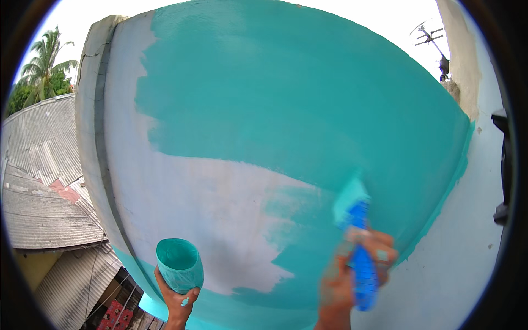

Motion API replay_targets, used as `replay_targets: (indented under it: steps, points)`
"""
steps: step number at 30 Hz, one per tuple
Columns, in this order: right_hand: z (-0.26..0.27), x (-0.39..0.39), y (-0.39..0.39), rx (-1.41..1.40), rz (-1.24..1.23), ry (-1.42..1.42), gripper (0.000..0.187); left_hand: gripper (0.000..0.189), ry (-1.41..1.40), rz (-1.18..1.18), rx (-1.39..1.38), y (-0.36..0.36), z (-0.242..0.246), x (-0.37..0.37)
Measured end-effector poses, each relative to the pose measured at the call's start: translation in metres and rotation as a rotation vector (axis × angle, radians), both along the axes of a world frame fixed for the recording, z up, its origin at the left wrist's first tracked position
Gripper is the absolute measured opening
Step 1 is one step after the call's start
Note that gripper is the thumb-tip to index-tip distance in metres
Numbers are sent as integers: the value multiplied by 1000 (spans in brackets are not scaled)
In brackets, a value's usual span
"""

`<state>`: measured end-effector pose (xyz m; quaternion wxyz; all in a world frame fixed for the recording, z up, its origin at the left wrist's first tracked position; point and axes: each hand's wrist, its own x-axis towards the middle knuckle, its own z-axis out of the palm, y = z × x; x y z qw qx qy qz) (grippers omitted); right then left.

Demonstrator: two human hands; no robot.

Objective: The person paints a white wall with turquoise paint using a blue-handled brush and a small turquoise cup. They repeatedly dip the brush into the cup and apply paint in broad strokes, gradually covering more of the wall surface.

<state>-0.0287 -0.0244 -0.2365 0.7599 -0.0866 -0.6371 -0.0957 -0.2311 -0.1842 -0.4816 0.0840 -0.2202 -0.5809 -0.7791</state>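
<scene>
My left hand [178, 298] is closed round the lower part of a paint-coated cup [181, 276], held upright at the lower left with teal paint inside. A paintbrush with a blue handle [364, 280] is gripped in my right hand [359, 264], lower right. Its paint-covered bristles [350, 198] point up at the wall and look blurred; whether they touch it I cannot tell. The wall [288, 95] is teal across the top and right, while a pale patch [214, 198] shows at the centre left. Paint spots mark both hands.
A cracked concrete edge [88, 107] borders the wall on the left. Beyond it lie corrugated roofs [45, 136], lower down, and a palm tree [47, 62]. On the right stands an adjoining pale wall [449, 247], with an antenna [431, 39] behind the corner and dark objects [501, 165] at the rim.
</scene>
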Motion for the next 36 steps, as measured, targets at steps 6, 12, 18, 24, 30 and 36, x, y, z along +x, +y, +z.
replay_targets:
  steps: [6, 12, 18, 24, 30, 36]
  points:
    - [34, -155, -54, 240, 348, -337, 22, 143, -36, 53, -32, -15, -13, 4]
    - [25, -206, -67, 250, 619, -288, 29, 142, 174, 129, -66, -44, -23, -3]
    - [-11, -31, 15, -13, 209, -63, 28, 138, 195, 205, -130, -59, -40, -11]
    - [-32, 68, 31, -188, -103, 251, 7, 140, 30, 160, -82, -58, -35, -7]
    - [-35, -74, -26, 44, 222, -302, 18, 140, 56, 133, -62, -61, -23, -6]
    - [-33, -128, -37, 145, 495, -398, 29, 132, 193, 212, -106, -74, -20, 1]
